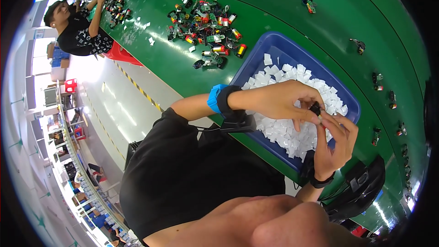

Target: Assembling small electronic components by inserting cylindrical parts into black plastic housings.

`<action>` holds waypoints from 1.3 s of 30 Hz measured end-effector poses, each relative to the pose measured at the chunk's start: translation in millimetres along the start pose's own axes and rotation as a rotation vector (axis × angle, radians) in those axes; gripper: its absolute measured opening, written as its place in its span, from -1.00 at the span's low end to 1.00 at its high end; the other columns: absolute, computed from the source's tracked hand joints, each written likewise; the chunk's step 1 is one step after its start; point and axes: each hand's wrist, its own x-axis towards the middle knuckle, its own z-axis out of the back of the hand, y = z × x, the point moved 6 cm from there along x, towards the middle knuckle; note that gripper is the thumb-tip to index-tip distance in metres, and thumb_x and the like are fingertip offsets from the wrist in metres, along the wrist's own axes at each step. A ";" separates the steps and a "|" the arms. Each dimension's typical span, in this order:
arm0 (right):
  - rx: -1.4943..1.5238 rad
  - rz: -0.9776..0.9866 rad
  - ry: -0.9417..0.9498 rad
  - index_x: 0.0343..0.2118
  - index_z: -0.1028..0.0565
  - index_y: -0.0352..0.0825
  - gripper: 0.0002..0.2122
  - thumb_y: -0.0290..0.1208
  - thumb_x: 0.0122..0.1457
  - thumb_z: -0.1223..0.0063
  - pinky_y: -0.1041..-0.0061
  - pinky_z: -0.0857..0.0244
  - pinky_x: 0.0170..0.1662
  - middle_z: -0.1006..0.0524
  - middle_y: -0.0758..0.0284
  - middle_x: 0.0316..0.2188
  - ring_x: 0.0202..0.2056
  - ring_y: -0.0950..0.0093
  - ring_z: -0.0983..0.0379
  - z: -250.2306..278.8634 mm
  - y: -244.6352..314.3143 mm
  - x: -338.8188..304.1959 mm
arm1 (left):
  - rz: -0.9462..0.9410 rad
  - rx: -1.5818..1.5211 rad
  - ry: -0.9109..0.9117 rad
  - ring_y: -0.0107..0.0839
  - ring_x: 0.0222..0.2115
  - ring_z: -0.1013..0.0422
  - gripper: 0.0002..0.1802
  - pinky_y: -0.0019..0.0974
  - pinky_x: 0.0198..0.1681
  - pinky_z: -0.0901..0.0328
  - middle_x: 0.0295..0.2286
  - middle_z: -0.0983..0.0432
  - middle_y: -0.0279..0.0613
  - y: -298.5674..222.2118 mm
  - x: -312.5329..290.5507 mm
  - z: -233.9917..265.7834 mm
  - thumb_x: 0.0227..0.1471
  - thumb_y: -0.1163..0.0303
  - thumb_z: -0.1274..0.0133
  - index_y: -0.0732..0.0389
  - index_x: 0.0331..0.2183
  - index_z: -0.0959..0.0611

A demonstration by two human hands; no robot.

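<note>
Both my hands meet over a blue plastic bin (292, 161) filled with small white square pieces (299, 144). My left hand (286, 103), reaching in from the left, pinches a small black part (315, 108) between thumb and fingers. From the lower right, my right hand (336, 142) closes its fingertips on the same part. The fingers cover most of it, so its full shape cannot be made out. A heap of small circuit boards with wires and cylindrical batteries (208, 32) lies beyond the bin to the left.
More board-and-battery assemblies (309, 5) lie spaced out along the green table (160, 59). At the far left, another person (82, 32) works beside a second pile (116, 9). A black bag-like object (361, 187) lies near my right forearm.
</note>
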 end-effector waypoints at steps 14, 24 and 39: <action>0.117 -0.074 0.076 -0.26 -0.55 -0.36 -0.69 -0.74 -0.10 -0.32 0.36 -0.37 -0.06 -0.63 0.27 -0.28 -0.13 0.31 -0.47 -4.8 -5.6 -3.4 | 0.096 0.082 -0.028 -0.37 -0.48 -0.62 -0.65 -0.39 -0.40 -0.48 -0.44 -0.58 -0.14 -0.2 -3.5 0.4 0.18 0.30 -0.16 0.30 -0.06 -0.55; 0.452 -0.410 0.017 -0.18 -0.49 -0.49 -0.74 -0.70 0.04 -0.25 0.56 -0.40 -0.23 -0.48 0.20 -0.25 -0.30 0.49 -0.46 -0.6 -31.3 -25.4 | -0.174 0.033 -0.191 -0.35 -0.17 -0.56 -0.64 -0.34 -0.22 -0.55 -0.15 -0.56 -0.06 -15.3 -3.2 5.3 0.13 0.55 -0.14 0.33 -0.01 -0.56; 0.514 -0.493 -0.089 -0.25 -0.61 -0.47 -0.84 -0.59 0.09 -0.28 0.69 -0.35 -0.46 -0.58 0.29 -0.47 -0.51 0.59 -0.52 -9.6 -26.9 -17.4 | -0.310 0.410 -0.282 -0.39 -0.30 -0.55 -0.63 -0.39 -0.28 -0.56 -0.18 -0.62 -0.12 -15.8 0.1 0.8 0.02 0.58 -0.21 0.29 -0.06 -0.64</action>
